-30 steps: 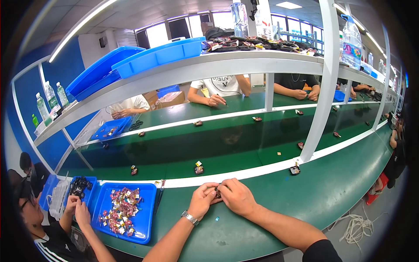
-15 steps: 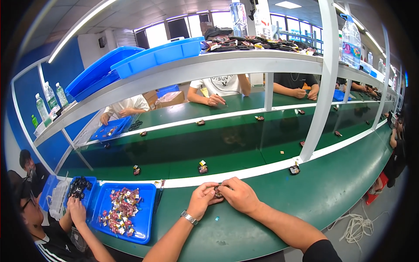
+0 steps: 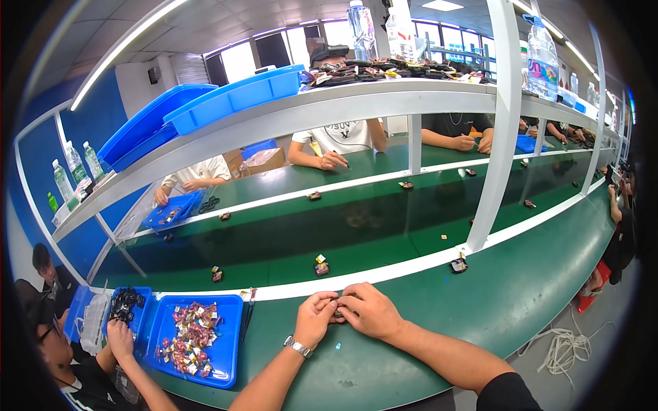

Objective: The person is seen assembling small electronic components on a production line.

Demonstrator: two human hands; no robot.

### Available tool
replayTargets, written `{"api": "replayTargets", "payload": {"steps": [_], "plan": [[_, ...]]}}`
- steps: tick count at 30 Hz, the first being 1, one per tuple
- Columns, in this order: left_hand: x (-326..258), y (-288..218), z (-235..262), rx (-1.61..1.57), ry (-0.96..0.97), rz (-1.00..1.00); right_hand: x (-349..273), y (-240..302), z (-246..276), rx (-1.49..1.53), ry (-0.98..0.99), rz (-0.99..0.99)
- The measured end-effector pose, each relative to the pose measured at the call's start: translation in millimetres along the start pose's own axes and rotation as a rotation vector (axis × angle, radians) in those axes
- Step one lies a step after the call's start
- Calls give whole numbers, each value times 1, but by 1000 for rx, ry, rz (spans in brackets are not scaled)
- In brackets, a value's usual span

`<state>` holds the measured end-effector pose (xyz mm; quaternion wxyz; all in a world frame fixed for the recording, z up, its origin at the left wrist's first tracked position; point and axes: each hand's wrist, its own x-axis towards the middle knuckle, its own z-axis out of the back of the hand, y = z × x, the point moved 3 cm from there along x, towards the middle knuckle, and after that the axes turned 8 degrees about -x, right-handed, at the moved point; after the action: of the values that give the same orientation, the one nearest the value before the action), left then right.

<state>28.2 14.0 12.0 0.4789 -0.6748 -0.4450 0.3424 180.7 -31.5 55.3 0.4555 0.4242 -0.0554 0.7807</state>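
Note:
Over the green bench, my left hand (image 3: 315, 320) and my right hand (image 3: 372, 313) meet with fingers closed around a small dark part (image 3: 337, 312). Fingers cover most of it, so its exact kind is hidden. To the left, a blue tray (image 3: 233, 342) holds a heap of small reddish parts (image 3: 194, 335) with white and yellow tabs. A tiny light-blue scrap (image 3: 338, 346) lies just below my hands. Beyond my right hand, a small black part with a pale tab (image 3: 458, 264) rests at the white rail.
A white post (image 3: 504, 130) and a raised shelf (image 3: 329, 103) stand ahead. On the green belt (image 3: 384, 243) lie spaced small parts (image 3: 321, 266). A co-worker's hands (image 3: 120, 338) are over a blue bin of black pieces (image 3: 129, 305) at left; others sit across.
The view has tilted slightly, and small parts on the belt sit a little farther right. My hands stay together on the small part, with the fingers slightly shifted.

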Motion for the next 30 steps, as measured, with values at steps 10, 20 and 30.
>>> {"api": "replayTargets", "payload": {"steps": [10,20,30], "plan": [[1,-1,0,-96,104,20,-2,1,-1,-135,-65,47],[0,-1,-1,-70,127,9,-4,5,-2,-312,-124,243],[-1,0,-1,-57,100,16,-8,5,-8,-403,-137,257]]}}
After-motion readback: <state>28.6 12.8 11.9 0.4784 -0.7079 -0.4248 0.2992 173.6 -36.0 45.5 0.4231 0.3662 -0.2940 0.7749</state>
